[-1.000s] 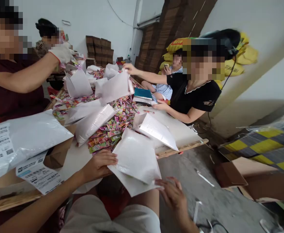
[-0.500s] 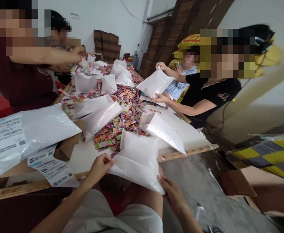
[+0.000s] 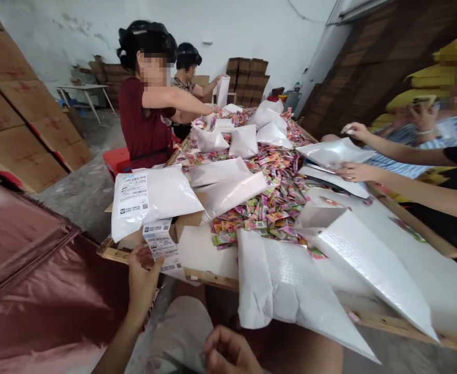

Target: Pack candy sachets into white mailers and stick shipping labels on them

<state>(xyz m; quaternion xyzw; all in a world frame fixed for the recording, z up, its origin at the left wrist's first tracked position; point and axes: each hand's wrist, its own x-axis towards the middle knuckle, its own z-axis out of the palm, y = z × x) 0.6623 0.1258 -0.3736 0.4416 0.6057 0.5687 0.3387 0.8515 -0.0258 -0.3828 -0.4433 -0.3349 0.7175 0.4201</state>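
Note:
My left hand [image 3: 144, 272] is at the near-left table edge, thumb and fingers apart. Its thumb overlaps the left edge of a strip of printed shipping labels [image 3: 162, 248], which hangs over the edge. Above my lap, my right hand [image 3: 230, 350] has its fingers curled in, with nothing visible in them. A white bubble mailer [image 3: 286, 280] lies in front of me, its near part overhanging the table edge and its left end folded; neither hand touches it. Behind the label strip rests a filled white mailer [image 3: 169, 195] with a label on it.
Small colourful packets [image 3: 267, 202] are heaped along the table [image 3: 200, 249]. Another white mailer [image 3: 376, 265] lies to the right, with more behind. Co-workers handle mailers at the right and far left. Stacked cartons [image 3: 13, 98] and a brown-red wrapped bulk [image 3: 49, 280] stand left.
My view has turned left. Both hands have let go of the bubble mailer, which now lies at the table edge. My left hand has moved to the label strip; my right has drawn back.

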